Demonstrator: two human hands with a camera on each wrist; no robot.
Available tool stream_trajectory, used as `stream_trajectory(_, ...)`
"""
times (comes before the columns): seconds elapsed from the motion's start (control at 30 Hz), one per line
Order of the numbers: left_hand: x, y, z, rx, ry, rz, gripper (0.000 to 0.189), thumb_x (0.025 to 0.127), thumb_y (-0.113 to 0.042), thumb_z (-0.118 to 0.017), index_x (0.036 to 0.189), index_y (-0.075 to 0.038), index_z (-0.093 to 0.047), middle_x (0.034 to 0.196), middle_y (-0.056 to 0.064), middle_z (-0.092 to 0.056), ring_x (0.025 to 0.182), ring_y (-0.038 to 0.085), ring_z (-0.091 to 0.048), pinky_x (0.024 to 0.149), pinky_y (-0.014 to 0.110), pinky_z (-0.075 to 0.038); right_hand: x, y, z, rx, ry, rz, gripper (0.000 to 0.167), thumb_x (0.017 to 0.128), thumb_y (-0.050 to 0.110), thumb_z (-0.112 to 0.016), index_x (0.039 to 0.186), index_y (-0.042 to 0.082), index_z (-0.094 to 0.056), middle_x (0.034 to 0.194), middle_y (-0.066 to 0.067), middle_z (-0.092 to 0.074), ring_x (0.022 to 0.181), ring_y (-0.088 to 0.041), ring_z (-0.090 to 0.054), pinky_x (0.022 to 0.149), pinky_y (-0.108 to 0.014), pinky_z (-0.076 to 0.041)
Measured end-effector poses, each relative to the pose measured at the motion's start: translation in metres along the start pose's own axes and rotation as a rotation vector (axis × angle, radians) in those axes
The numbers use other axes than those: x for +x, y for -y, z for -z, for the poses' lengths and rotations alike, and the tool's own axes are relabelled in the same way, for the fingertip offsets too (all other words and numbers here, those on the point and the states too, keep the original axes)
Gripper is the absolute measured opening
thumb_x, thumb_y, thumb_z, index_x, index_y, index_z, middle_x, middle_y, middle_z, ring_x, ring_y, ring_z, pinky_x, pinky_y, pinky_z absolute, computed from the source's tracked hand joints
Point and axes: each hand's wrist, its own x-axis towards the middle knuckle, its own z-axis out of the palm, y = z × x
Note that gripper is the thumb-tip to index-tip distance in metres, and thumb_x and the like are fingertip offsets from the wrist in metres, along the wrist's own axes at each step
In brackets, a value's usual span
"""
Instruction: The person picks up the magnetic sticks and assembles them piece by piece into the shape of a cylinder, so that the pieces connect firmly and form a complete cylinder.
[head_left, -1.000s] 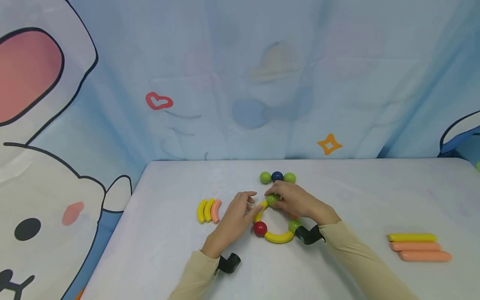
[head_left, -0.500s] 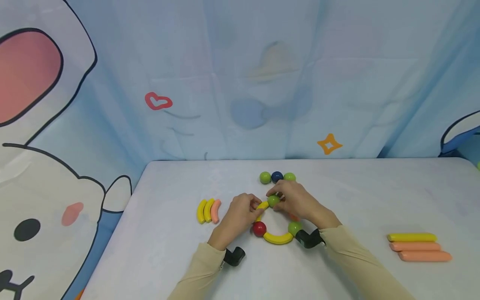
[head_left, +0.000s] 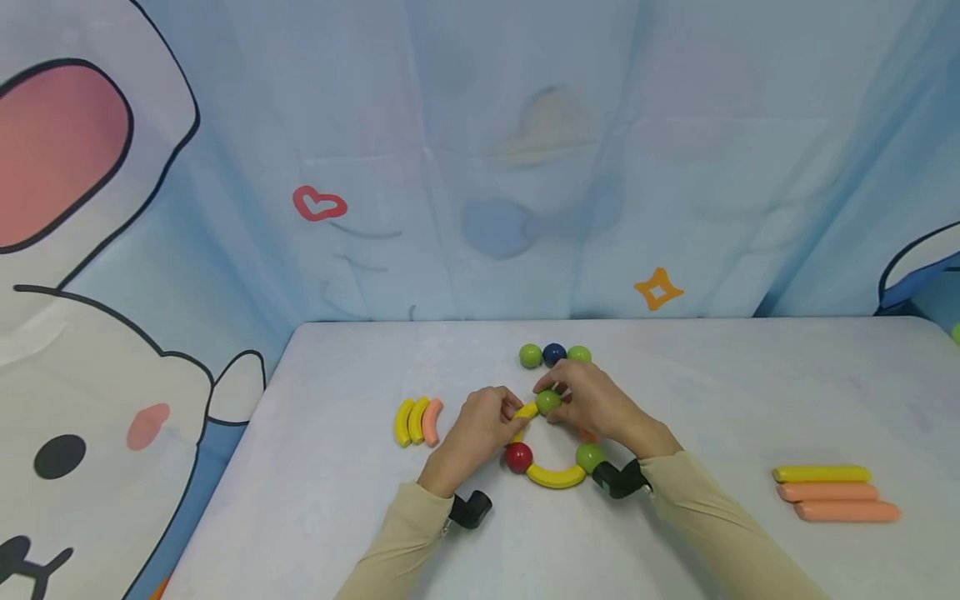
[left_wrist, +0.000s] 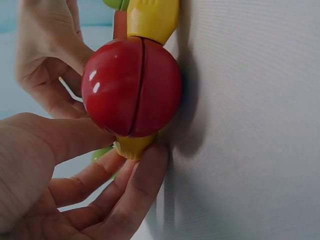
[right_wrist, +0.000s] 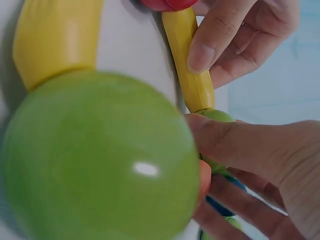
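Note:
My left hand (head_left: 480, 429) pinches a yellow curved rod (head_left: 527, 412) between thumb and fingers. At that rod's near end sits a red ball (head_left: 519, 457), large in the left wrist view. My right hand (head_left: 596, 404) grips a green ball (head_left: 548, 402), which touches the rod's far end. Another yellow curved rod (head_left: 557, 477) joins the red ball to a second green ball (head_left: 589, 457). An orange rod (head_left: 587, 436) runs up from there, mostly hidden behind the right hand. Together these pieces form a ring. The second green ball (right_wrist: 100, 160) fills much of the right wrist view.
Behind the ring lie a green ball (head_left: 530, 356), a dark blue ball (head_left: 554, 354) and one more green ball (head_left: 580, 354). Short curved rods (head_left: 416, 421) lie to the left. Longer straight rods (head_left: 836, 493) lie at the right of the white table (head_left: 675, 550).
My left hand has moved right, and its fingers have drawn together on the yellow curved rod. The right hand and its green ball have shifted very slightly right. The last half second shows almost no movement.

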Motion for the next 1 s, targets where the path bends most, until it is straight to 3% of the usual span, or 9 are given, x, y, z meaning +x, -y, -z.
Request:
stream_trajectory(0.2,0.001,0.0,-0.001,0.008,0.005,0.009,0.021,0.094,-0.01,-0.079,0.11,0.001,-0.071,0.087,0.001,-0.061,0.078,0.013,-0.054,0.07,0.022,-0.049,-0.013,0.004,0.009,0.023,-0.052,0.023,0.037,0.084,0.001,-0.086,0.119,-0.001,-0.072,0.113,-0.012,-0.07,0.101,-0.032,-0.07,0.089,-0.048,-0.059)
stream_trajectory(0.33,0.001,-0.001,0.0,0.005,0.002,0.004,0.021,0.094,-0.01,-0.079,0.11,0.001,-0.071,0.087,0.001,-0.06,0.077,0.013,-0.054,0.069,0.023,-0.049,-0.027,0.003,0.026,0.038,-0.094,0.047,0.031,0.089,0.001,-0.081,0.119,-0.001,-0.071,0.112,-0.015,-0.066,0.101,-0.035,-0.068,0.091,-0.055,-0.057)
stream_trajectory(0.47,-0.001,-0.003,0.0,0.01,-0.004,0.008,0.021,0.094,-0.009,-0.079,0.11,0.001,-0.071,0.087,0.002,-0.06,0.078,0.014,-0.054,0.07,0.024,-0.048,-0.045,-0.007,0.047,-0.006,-0.085,0.044,0.025,0.091,0.003,-0.079,0.115,0.002,-0.072,0.108,-0.011,-0.067,0.098,-0.031,-0.068,0.091,-0.055,-0.056)
stream_trajectory(0.6,-0.002,-0.002,0.001,0.014,-0.009,0.01,0.021,0.094,-0.009,-0.079,0.11,0.001,-0.071,0.086,0.002,-0.06,0.077,0.014,-0.054,0.068,0.024,-0.048,-0.071,-0.033,0.069,-0.086,-0.02,0.002,0.022,0.09,0.008,-0.082,0.111,0.006,-0.074,0.106,-0.003,-0.068,0.095,-0.023,-0.066,0.087,-0.05,-0.057)
stream_trajectory(0.77,-0.002,-0.002,0.001,0.018,-0.002,0.021,0.022,0.094,-0.01,-0.079,0.111,0.001,-0.071,0.086,0.002,-0.059,0.076,0.015,-0.053,0.067,0.024,-0.047,-0.116,-0.084,0.093,-0.159,0.074,-0.064,0.026,0.087,0.011,-0.085,0.11,0.01,-0.073,0.107,0.004,-0.069,0.093,-0.013,-0.064,0.082,-0.036,-0.059)
stream_trajectory(0.9,-0.002,-0.002,0.001,0.01,0.007,0.028,0.022,0.095,-0.01,-0.078,0.112,0.001,-0.07,0.087,0.003,-0.058,0.078,0.016,-0.053,0.067,0.024,-0.047,-0.154,-0.12,0.106,-0.194,0.104,-0.132,0.03,0.084,0.01,-0.086,0.11,0.012,-0.073,0.106,0.006,-0.069,0.089,0.0,-0.058,0.077,-0.024,-0.056)
stream_trajectory(1.0,-0.002,-0.003,0.001,0.002,0.009,0.02,0.022,0.095,-0.01,-0.078,0.112,0.001,-0.07,0.087,0.002,-0.058,0.077,0.015,-0.052,0.067,0.023,-0.046,-0.174,-0.136,0.114,-0.218,0.111,-0.197,0.031,0.083,0.009,-0.087,0.111,0.013,-0.073,0.107,0.004,-0.068,0.089,0.003,-0.056,0.077,-0.024,-0.057)
